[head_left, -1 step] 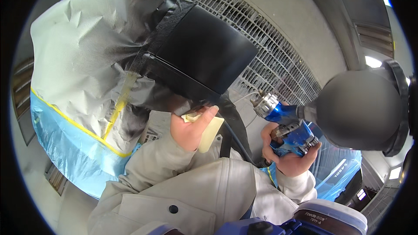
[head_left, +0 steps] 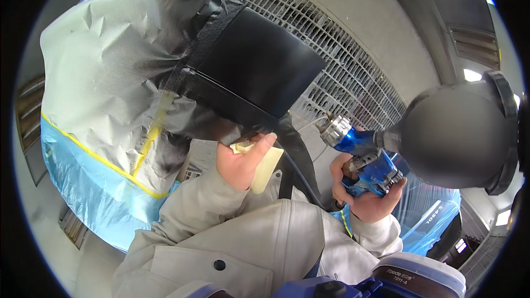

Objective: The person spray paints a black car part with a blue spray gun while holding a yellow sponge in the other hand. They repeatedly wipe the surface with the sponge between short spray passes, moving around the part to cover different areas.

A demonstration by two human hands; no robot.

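My left hand (head_left: 240,163) has its fingers closed on a pale yellow cloth (head_left: 266,168) just below the lower edge of a glossy black panel (head_left: 259,60); whether it touches the panel, I cannot tell. Crumpled grey masking paper (head_left: 105,49), darkened with black near the panel, surrounds its left side, with yellow tape (head_left: 99,160) along blue plastic sheeting (head_left: 83,176). At the right, my right hand (head_left: 370,196) grips a blue and silver spray gun (head_left: 361,154) with a large dark cup (head_left: 452,138); a hose runs down from it.
A metal grating (head_left: 359,72) lies beyond the panel, beside a pale wall strip (head_left: 386,38). Another blue-plastic-wrapped object (head_left: 430,215) stands at the lower right. Lights and vents show at the rim. A respirator (head_left: 414,281) juts into the lower edge.
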